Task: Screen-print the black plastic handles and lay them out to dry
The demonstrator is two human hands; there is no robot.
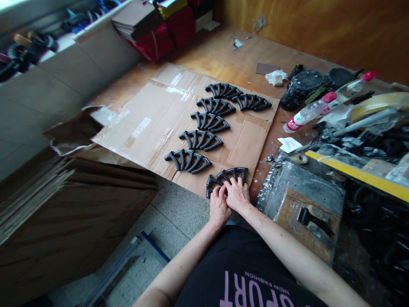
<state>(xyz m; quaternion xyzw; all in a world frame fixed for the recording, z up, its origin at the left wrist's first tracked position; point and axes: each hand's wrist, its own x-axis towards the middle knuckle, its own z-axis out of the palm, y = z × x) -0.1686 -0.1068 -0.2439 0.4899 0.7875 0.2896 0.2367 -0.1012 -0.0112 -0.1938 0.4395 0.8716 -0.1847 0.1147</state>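
A wooden workbench [220, 53] is running away from the person, with a flattened cardboard sheet [143, 128] lying across it. A stack of cardboard [79, 204] is sitting on the left, below the bench edge. Six black curved plastic pieces [204, 140] are lying in rows on the sheet, and a seventh black curved piece [226, 178] is lying at the sheet's near edge, under both hands. The left hand [220, 207] and right hand [238, 196] are touching that piece side by side, fingers bent over it, though I cannot tell whether either is actually gripping it. To the right, two black containers [302, 87] crusted with dried residue are standing on the bench, their contents hidden. Two clear plastic bottles [309, 111] with red caps are lying beside them, a red label showing on the nearer one, its writing too small to read. A roll of tape [300, 158] is sitting near the hands. The person's black shirt [246, 273] is showing the printed words "SPORT" and "NEW FASHION"
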